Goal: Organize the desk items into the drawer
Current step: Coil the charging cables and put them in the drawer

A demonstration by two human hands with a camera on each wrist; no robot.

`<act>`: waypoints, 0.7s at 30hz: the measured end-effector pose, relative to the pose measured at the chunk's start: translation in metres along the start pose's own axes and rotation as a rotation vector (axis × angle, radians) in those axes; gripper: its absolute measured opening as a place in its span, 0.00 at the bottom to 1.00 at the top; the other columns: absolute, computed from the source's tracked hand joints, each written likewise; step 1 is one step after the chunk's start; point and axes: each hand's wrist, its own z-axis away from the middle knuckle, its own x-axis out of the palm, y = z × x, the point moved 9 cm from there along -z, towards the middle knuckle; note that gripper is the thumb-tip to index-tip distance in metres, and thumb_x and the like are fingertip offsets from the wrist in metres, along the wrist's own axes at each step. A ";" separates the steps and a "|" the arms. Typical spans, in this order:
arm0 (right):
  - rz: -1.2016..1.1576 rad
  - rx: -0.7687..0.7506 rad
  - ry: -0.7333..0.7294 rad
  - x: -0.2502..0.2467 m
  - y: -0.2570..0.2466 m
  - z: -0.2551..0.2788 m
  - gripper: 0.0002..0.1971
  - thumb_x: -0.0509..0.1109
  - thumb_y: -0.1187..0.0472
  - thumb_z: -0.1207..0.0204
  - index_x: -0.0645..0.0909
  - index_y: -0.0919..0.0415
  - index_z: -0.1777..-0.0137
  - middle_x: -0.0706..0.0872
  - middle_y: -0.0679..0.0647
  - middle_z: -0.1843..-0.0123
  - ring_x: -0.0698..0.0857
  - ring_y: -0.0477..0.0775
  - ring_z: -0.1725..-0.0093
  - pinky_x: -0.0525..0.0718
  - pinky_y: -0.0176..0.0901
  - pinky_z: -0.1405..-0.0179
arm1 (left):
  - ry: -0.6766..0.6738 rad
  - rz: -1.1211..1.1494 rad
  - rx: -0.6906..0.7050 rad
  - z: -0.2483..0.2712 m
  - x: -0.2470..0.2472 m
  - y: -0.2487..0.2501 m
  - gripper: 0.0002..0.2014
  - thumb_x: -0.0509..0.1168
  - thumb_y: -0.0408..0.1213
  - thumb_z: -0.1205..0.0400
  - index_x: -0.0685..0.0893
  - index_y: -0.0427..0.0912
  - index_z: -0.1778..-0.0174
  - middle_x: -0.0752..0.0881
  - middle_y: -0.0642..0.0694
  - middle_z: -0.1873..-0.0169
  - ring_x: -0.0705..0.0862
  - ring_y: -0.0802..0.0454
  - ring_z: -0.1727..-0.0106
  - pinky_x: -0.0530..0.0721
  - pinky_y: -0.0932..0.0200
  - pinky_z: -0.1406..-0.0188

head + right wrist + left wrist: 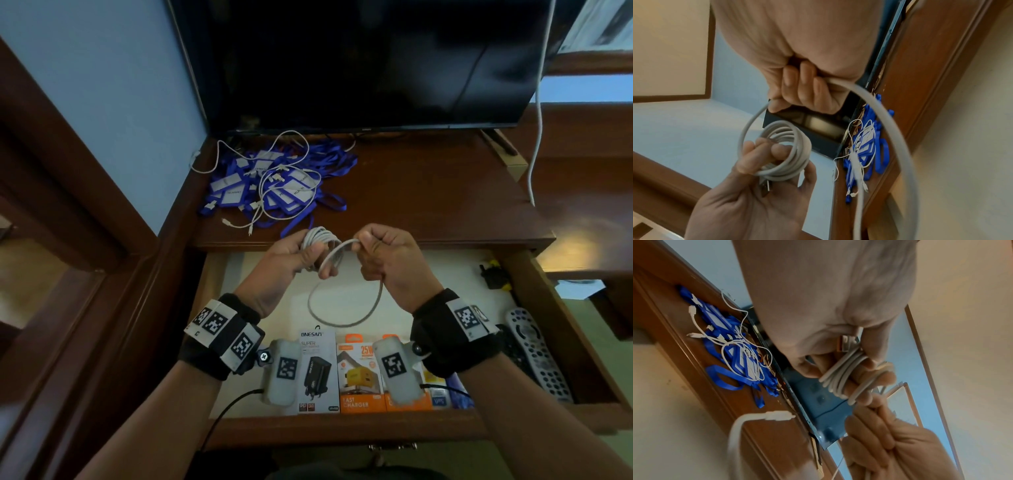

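Wooden desk (428, 192) with its drawer (534, 308) pulled open, a white cable (320, 240) held above it.
The left hand (291, 260) grips the cable's coiled turns; the right hand (387, 257) pinches the loose loop. Blue lanyards (274, 185) lie behind, charger boxes (359, 373) in the drawer.

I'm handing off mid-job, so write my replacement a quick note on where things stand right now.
Left hand grips the coiled white USB cable; right hand pinches its loose end, one slack loop hanging over the open drawer.
Done: charger boxes along the drawer's front, remote controls at its right.
Left: finish the coil, put it in the drawer, then clear the blue lanyard badges and thin white cables off the desk.
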 end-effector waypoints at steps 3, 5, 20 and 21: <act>0.021 0.014 0.089 -0.006 0.003 -0.002 0.15 0.56 0.66 0.15 0.77 0.66 0.63 0.62 0.51 0.76 0.56 0.46 0.78 0.53 0.43 0.76 | -0.065 0.014 -0.040 0.000 0.010 -0.002 0.19 0.57 0.41 0.20 0.78 0.29 0.41 0.80 0.46 0.74 0.82 0.52 0.67 0.82 0.59 0.55; 0.028 0.021 0.133 -0.010 0.004 -0.002 0.15 0.57 0.66 0.15 0.77 0.66 0.63 0.64 0.48 0.78 0.56 0.46 0.78 0.53 0.42 0.76 | -0.097 -0.002 -0.057 0.000 0.013 -0.006 0.18 0.57 0.41 0.17 0.77 0.29 0.41 0.79 0.48 0.74 0.82 0.52 0.67 0.80 0.56 0.53; 0.122 -0.001 -0.089 0.010 0.007 0.014 0.15 0.72 0.58 0.28 0.82 0.59 0.42 0.77 0.48 0.72 0.64 0.45 0.77 0.59 0.38 0.80 | -0.125 0.126 -0.059 0.002 0.021 -0.007 0.20 0.57 0.39 0.17 0.76 0.24 0.38 0.76 0.44 0.71 0.78 0.50 0.67 0.81 0.59 0.56; 0.127 0.015 -0.112 0.013 0.007 0.014 0.14 0.72 0.59 0.28 0.83 0.60 0.43 0.78 0.49 0.72 0.65 0.45 0.77 0.59 0.38 0.80 | -0.136 0.133 -0.058 0.002 0.024 -0.006 0.20 0.57 0.38 0.17 0.76 0.22 0.38 0.77 0.44 0.72 0.77 0.49 0.66 0.81 0.59 0.56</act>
